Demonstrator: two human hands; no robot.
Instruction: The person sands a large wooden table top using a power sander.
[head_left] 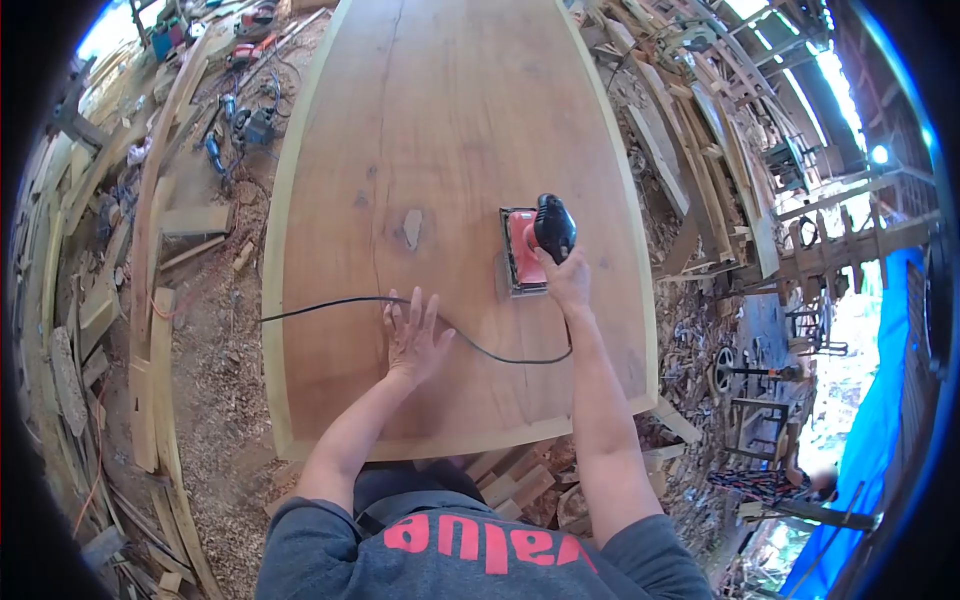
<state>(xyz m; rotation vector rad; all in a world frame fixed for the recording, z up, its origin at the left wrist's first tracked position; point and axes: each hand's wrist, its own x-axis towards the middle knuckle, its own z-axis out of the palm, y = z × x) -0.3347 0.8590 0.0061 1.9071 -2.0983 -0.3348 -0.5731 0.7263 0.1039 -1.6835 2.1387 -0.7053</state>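
Note:
A red and black electric sander (523,250) rests flat on the right half of a large wooden slab (470,130). My right hand (568,278) is closed around the near end of its black grip. My left hand (413,342) lies on the slab with its fingers spread, over the sander's black cord (490,354). That cord runs from near my right forearm across the wood and off the left edge. A pale, irregular patch (412,228) and a long dark crack mark the surface left of the sander.
Wood shavings (225,370) cover the ground around the slab. Long boards (150,300) lie at the left, and more planks (700,170) are piled at the right. Power tools (250,125) lie at the upper left. A blue tarp (870,430) hangs at the far right.

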